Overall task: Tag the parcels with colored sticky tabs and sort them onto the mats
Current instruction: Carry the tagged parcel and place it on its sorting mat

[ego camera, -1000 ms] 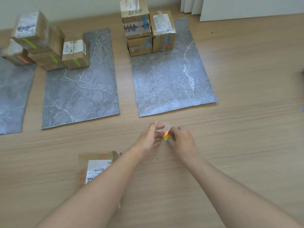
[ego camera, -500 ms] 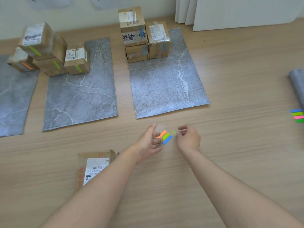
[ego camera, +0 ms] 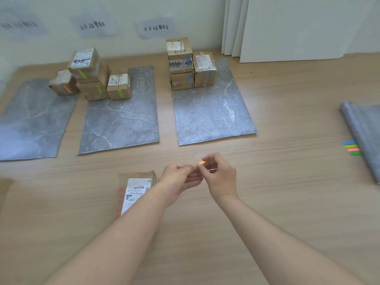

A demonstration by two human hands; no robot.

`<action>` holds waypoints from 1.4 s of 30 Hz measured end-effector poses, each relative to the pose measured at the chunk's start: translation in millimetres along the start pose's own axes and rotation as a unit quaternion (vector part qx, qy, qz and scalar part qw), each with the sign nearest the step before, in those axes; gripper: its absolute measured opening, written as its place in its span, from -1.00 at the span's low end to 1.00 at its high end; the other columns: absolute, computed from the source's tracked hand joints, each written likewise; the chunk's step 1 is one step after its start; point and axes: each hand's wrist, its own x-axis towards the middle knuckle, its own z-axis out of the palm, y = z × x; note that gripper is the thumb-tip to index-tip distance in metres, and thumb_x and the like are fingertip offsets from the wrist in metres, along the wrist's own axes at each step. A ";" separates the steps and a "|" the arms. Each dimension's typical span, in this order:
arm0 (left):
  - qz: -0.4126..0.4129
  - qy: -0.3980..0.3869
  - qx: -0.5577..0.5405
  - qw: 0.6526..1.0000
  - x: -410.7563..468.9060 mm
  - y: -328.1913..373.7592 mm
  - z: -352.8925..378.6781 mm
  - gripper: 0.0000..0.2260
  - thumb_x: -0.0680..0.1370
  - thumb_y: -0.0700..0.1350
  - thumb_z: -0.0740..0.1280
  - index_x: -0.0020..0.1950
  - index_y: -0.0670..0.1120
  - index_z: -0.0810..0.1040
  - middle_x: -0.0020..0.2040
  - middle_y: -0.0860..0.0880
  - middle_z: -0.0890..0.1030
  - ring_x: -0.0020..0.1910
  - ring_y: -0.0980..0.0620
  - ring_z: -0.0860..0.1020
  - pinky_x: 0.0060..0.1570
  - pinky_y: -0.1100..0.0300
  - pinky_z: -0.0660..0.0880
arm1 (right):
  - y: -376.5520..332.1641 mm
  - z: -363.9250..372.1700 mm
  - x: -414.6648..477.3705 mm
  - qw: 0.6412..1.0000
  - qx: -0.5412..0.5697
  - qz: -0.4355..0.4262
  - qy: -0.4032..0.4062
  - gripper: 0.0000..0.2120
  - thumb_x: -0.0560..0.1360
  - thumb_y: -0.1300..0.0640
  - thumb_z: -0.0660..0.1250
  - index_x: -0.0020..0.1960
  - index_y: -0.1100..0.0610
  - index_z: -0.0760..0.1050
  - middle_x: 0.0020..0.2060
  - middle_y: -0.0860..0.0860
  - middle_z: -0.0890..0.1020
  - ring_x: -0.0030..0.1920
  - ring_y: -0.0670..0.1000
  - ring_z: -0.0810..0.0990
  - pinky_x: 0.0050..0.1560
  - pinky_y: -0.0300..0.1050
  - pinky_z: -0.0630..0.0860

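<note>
My left hand (ego camera: 181, 177) and my right hand (ego camera: 221, 174) meet above the wooden floor, pinching a small strip of sticky tabs (ego camera: 200, 163) between their fingertips; orange and green tabs show. A flat brown parcel (ego camera: 134, 190) with a white label lies just left of my left wrist, partly hidden by my forearm. Three grey marble mats lie ahead: the left mat (ego camera: 30, 124) carries a box with an orange tab (ego camera: 64, 86), the middle mat (ego camera: 121, 124) boxes with green tabs (ego camera: 96, 79), the right mat (ego camera: 211, 114) boxes with blue tabs (ego camera: 187, 66).
A second set of coloured tabs (ego camera: 352, 148) lies at the right beside a rolled grey mat (ego camera: 364, 130). Paper signs (ego camera: 156, 27) hang on the wall behind the mats. A brown edge (ego camera: 4, 190) shows at far left.
My hands have come back together, and the tab strip, held apart between them half a second ago, is pinched by both. The camera tilted up, showing the wall signs.
</note>
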 end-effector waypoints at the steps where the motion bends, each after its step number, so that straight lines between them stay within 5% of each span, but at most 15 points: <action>1: 0.002 0.000 -0.011 1.000 -9.0 -1.8 -6.4 -0.79 0.59 -0.22 0.36 0.08 -0.36 0.64 -0.01 -0.26 0.71 0.00 -0.16 0.71 0.03 0.07 0.65 | -6.1 2.9 -8.7 1.000 -0.002 -0.019 -0.003 -0.85 0.44 0.25 0.52 -0.04 0.10 0.61 -0.27 -0.08 0.68 -0.20 -0.15 0.66 -0.16 -0.30 0.57; 17: 0.070 -0.022 -0.030 0.997 -140.8 -84.3 -151.7 -0.95 0.54 -0.27 0.43 -0.07 -0.25 0.64 -0.02 -0.26 0.71 -0.09 -0.14 0.69 0.08 0.00 0.62 | -61.4 66.9 -199.6 0.986 -0.042 -0.150 -0.066 -0.61 0.39 0.30 0.59 0.20 0.12 0.66 -0.13 -0.13 0.70 -0.06 -0.23 0.68 -0.08 -0.39 0.58; 21: 0.086 0.030 -0.002 0.996 -147.9 -110.1 -172.5 -0.98 0.52 -0.35 0.42 -0.08 -0.26 0.62 -0.06 -0.26 0.68 -0.17 -0.13 0.67 -0.12 0.11 0.66 | -56.5 72.9 -220.7 0.983 -0.074 -0.160 -0.058 -0.65 0.44 0.42 0.46 0.15 0.12 0.67 -0.10 -0.22 0.67 -0.10 -0.33 0.64 -0.12 -0.44 0.55; 26: 0.085 0.073 0.046 0.993 -135.0 -139.7 -190.7 -0.97 0.52 -0.32 0.45 -0.09 -0.23 0.63 -0.16 -0.22 0.65 -0.24 -0.08 0.65 -0.17 0.12 0.65 | -43.5 86.2 -209.2 0.965 -0.156 -0.207 -0.026 -0.64 0.47 0.47 0.33 0.15 0.17 0.67 0.04 -0.01 0.72 -0.01 -0.05 0.67 0.00 -0.07 0.62; 29: 0.093 0.081 0.060 0.991 -121.4 -148.8 -191.8 -0.97 0.51 -0.30 0.46 -0.09 -0.20 0.65 -0.21 -0.18 0.66 -0.27 -0.05 0.65 -0.11 0.07 0.66 | -38.9 102.8 -194.9 0.949 -0.210 -0.223 -0.072 -0.50 0.40 0.52 0.24 0.25 0.21 0.63 0.24 0.10 0.65 0.21 0.13 0.63 0.21 0.04 0.57; 32: 0.092 0.093 0.064 0.989 -106.5 -154.4 -191.1 -0.96 0.51 -0.29 0.45 -0.11 -0.17 0.67 -0.27 -0.14 0.67 -0.30 -0.05 0.63 -0.07 0.02 0.66 | -31.5 119.5 -187.3 0.934 -0.234 -0.236 -0.127 -0.48 0.40 0.51 0.25 0.28 0.21 0.62 0.34 0.14 0.59 0.28 0.23 0.58 0.22 0.09 0.56; 37: 0.058 0.120 0.024 0.991 -87.3 -163.5 -189.9 -0.94 0.52 -0.31 0.42 -0.09 -0.19 0.67 -0.26 -0.08 0.67 -0.33 -0.06 0.59 -0.02 -0.07 0.63 | -21.0 136.7 -182.3 0.923 -0.252 -0.240 -0.162 -0.61 0.40 0.46 0.33 0.17 0.23 0.67 0.21 0.11 0.66 0.18 0.25 0.61 0.04 0.16 0.62; 42: 0.042 0.124 -0.005 0.991 -78.5 -162.7 -188.8 -0.88 0.51 -0.35 0.42 -0.17 -0.17 0.65 -0.27 -0.11 0.65 -0.29 -0.09 0.56 -0.04 -0.04 0.62 | -12.5 140.7 -176.4 0.925 -0.256 -0.246 -0.135 -0.72 0.33 0.35 0.54 0.03 0.20 0.73 0.06 0.06 0.72 0.04 0.20 0.66 -0.04 -0.09 0.54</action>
